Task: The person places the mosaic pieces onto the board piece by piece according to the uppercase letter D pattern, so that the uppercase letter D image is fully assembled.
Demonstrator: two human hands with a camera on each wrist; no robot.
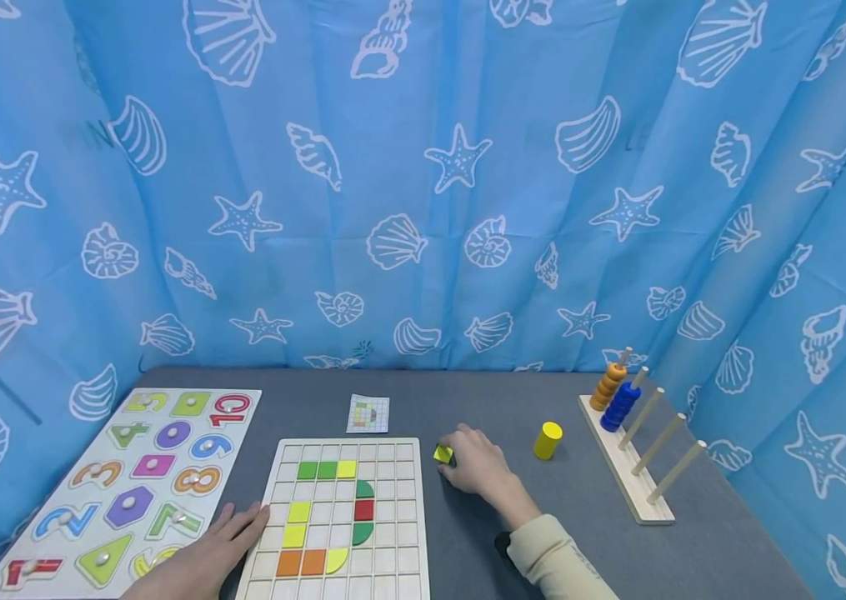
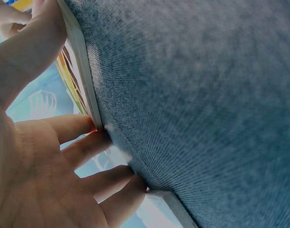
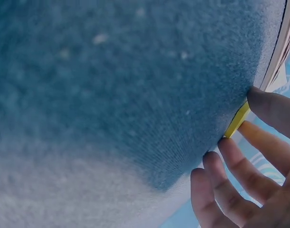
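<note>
My right hand [image 1: 477, 462] is on the dark table to the right of a wooden grid board [image 1: 397, 517]. Its thumb and fingertips pinch a small yellow tile [image 1: 443, 454]. In the right wrist view that tile [image 3: 238, 120] shows as a thin yellow edge between thumb and index finger, the other fingers spread beside it. My left hand [image 1: 222, 540] rests at the grid board's left edge with relaxed fingers. The left wrist view shows its thumb and fingertips by the board's side [image 2: 86, 76]. Green, yellow, orange and red tiles lie on the grid, some with rounded corners.
A small pattern card [image 1: 368, 414] lies behind the grid board. To the left is a number-and-shape knob puzzle [image 1: 193, 454]. A yellow cylinder [image 1: 548, 441] stands to the right, before a peg rack [image 1: 636, 492] with orange and blue beads. A blue shell-print curtain [image 1: 423, 287] hangs behind.
</note>
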